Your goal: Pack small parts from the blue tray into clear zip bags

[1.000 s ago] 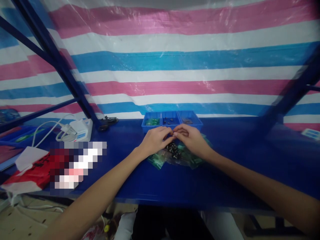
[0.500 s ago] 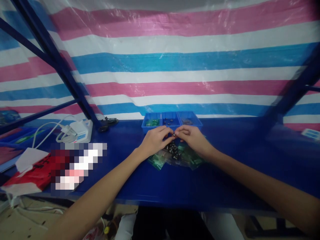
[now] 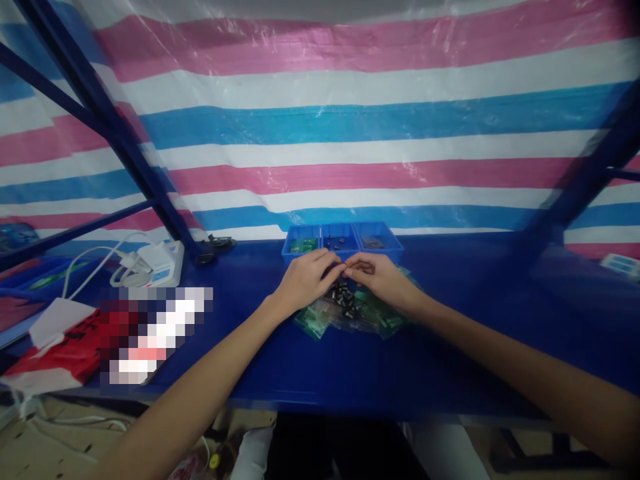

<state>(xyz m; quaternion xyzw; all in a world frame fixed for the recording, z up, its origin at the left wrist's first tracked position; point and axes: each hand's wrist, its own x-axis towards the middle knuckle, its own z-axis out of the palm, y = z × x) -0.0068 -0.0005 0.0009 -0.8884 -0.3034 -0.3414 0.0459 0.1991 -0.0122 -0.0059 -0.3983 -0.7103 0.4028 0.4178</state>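
Note:
My left hand (image 3: 313, 277) and my right hand (image 3: 375, 277) meet at the fingertips, both closed in a pinch. Whatever lies between the fingers is too small and too covered to name. Right below them is a pile of small black and silver parts (image 3: 345, 301), resting on clear and green plastic bags. One green bag (image 3: 314, 321) pokes out at the left of the pile, another green bag (image 3: 387, 313) at the right. Just behind my hands stands a blue divided tray (image 3: 286, 252); green packets (image 3: 304, 245) lie in its left compartment, a few small dark parts in the middle one.
At the left of the blue table (image 3: 350, 373) are a white power strip (image 3: 173, 267) with plugs and cables, a red and white bag (image 3: 70, 347) and a blurred-out item. Blue frame posts (image 3: 135, 160) rise at both sides. A striped sheet (image 3: 370, 127) hangs behind.
My fingertips have shifted slightly left and stay together. A small shiny part showed between them before and is now hidden. The pile and the tray look unchanged.

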